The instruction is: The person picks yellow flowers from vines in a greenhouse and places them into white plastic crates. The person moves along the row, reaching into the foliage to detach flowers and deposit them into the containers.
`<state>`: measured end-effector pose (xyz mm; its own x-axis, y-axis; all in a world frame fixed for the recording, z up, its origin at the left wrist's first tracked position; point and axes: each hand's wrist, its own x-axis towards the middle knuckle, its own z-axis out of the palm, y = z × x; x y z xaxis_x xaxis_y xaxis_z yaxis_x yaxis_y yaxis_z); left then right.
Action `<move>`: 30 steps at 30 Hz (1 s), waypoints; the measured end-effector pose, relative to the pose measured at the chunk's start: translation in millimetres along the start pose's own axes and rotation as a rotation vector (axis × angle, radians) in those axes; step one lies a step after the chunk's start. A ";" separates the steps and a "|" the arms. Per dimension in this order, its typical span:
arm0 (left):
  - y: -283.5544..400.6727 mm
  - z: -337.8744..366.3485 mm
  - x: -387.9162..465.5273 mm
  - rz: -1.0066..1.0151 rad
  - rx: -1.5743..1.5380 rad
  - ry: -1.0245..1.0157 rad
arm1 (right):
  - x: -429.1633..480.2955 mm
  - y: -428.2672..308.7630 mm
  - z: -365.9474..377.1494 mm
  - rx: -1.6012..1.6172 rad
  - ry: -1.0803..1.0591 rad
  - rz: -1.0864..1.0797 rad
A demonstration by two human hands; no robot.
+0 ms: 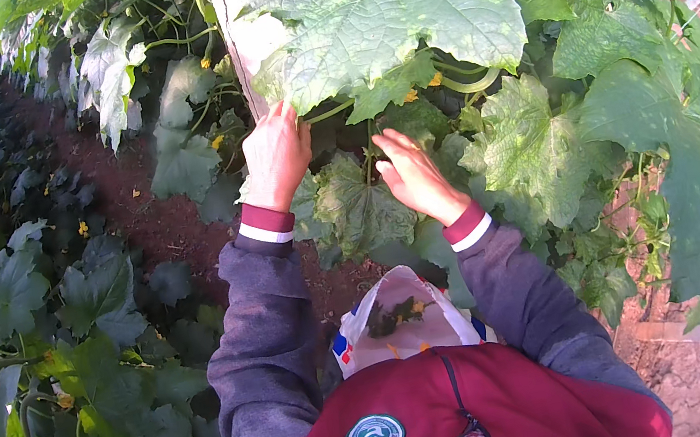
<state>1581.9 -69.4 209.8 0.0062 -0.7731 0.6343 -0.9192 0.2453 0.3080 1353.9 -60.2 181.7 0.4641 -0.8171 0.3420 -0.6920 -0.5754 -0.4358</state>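
Observation:
My left hand (279, 154) is raised, its fingers closed at the lower left edge of a large green leaf (384, 16); the fingertips are partly hidden. To its right, my right hand (415, 172) has its thumb apart from the fingers, with nothing visible in it. The right fingertips are close to a thin green stem (370, 159) below the large leaf. A pale, mottled leaf (365, 205) hangs between the two hands. Just above the right hand are yellow flowers (434, 79) and a curved pale-green stem or young fruit (472, 84).
An open white bag (372, 341) with plant bits and yellow petals inside is against my front. A whitish upright strip (235, 42) rises beside my left hand. Dense vines (83, 300) line the left, past a bare soil path (137, 207). More broad leaves (638, 97) crowd the right.

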 end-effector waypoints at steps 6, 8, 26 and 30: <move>-13.5 -5.5 -6.4 0.028 -0.122 0.081 | 56.7 95.2 9.1 -0.231 0.177 0.210; -23.2 -7.4 -8.1 -0.006 -0.065 0.059 | 71.8 102.2 26.8 -0.349 -0.052 0.300; -9.3 6.1 -8.7 0.031 -0.156 -0.056 | 71.3 113.3 48.7 -0.191 0.182 0.211; 27.3 14.8 -14.0 0.199 -0.149 -0.282 | 65.4 132.8 29.7 -0.125 0.247 0.181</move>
<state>1550.9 -60.5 198.8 -0.2948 -0.8274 0.4779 -0.8242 0.4733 0.3110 1308.8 -191.1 121.4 0.1899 -0.8638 0.4667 -0.8207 -0.4006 -0.4073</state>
